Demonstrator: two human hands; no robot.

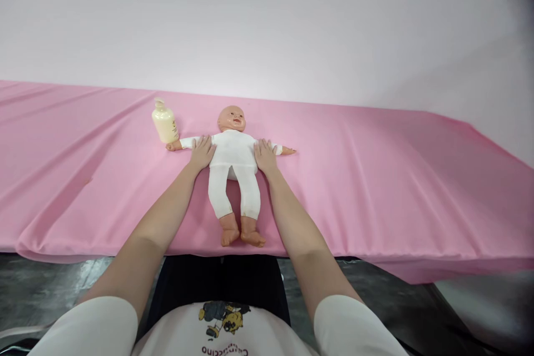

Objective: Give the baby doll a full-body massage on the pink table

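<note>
A baby doll (233, 150) with a white cloth body lies on its back, head away from me and both arms stretched out sideways. Across the doll's arm on the left, close to the shoulder, rests my left hand (203, 152), its fingers extended. My right hand (265, 156) lies flat on the other arm near the shoulder, fingers also extended. Neither hand is wrapped around anything. Beside the doll's hand on the left stands a cream-coloured pump bottle (165, 122); small print on its side is too small to read.
Pink cloth (354, 189) with several folds covers the table, and its front edge hangs just beyond my legs. A plain white wall (267, 33) rises behind the table. Dark grey floor (54, 283) shows below the cloth.
</note>
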